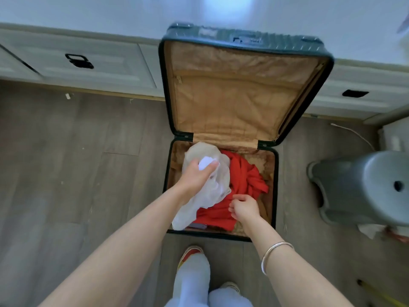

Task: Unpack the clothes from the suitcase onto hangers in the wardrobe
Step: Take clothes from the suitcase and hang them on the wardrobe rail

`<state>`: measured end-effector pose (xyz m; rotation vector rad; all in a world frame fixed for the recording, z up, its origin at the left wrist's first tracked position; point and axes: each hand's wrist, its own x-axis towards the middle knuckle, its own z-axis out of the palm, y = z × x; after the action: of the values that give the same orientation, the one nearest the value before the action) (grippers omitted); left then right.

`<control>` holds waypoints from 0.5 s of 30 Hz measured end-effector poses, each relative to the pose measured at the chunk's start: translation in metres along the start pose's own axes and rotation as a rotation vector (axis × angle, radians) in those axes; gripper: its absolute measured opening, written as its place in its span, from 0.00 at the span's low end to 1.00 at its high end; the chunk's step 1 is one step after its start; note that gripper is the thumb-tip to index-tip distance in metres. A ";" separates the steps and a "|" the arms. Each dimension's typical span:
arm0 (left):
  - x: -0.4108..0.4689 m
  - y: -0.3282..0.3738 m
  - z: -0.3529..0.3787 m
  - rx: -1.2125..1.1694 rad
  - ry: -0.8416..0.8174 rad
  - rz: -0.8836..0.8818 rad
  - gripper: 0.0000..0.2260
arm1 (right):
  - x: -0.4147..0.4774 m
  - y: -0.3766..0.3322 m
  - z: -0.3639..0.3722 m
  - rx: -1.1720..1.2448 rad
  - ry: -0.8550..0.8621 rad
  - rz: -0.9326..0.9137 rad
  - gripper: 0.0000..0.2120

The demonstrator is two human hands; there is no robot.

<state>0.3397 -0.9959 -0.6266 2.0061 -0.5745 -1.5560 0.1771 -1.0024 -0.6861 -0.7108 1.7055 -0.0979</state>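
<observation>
While our left hand [197, 173] is curled round a bunch of the white sheer cloth [212, 191], thumb and fingers pinching a wad of it near the top, we judge that the step in hand is lifting this piece out of the suitcase [210, 234]. To do it well we should raise it straight up until its trailing end clears the near rim. Our right hand [244, 207] can hold down the red garment [243, 176] so that it does not drag along. The white cloth lies across the left half of the case, draped partly over the red garment, and runs from under our left fingers down to the near left corner. Our right fingers are loosely curled and grip nothing that shows, just over the near part of the red garment. Whether they touch it we cannot tell.
</observation>
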 end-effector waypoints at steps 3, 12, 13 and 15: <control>-0.049 0.046 -0.021 -0.029 0.040 0.094 0.17 | -0.079 -0.051 -0.010 -0.067 -0.195 -0.094 0.18; -0.207 0.196 -0.087 0.015 0.063 0.290 0.08 | -0.261 -0.172 -0.027 -0.474 -0.201 -0.482 0.42; -0.229 0.210 -0.099 -0.007 0.074 0.320 0.08 | -0.280 -0.181 -0.029 -0.523 -0.187 -0.556 0.30; -0.264 0.232 -0.119 -0.034 0.131 0.359 0.09 | -0.309 -0.194 -0.034 -0.637 -0.171 -0.647 0.08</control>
<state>0.3881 -0.9919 -0.2581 1.8402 -0.7987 -1.2027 0.2508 -1.0147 -0.3270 -1.6817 1.2782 0.0633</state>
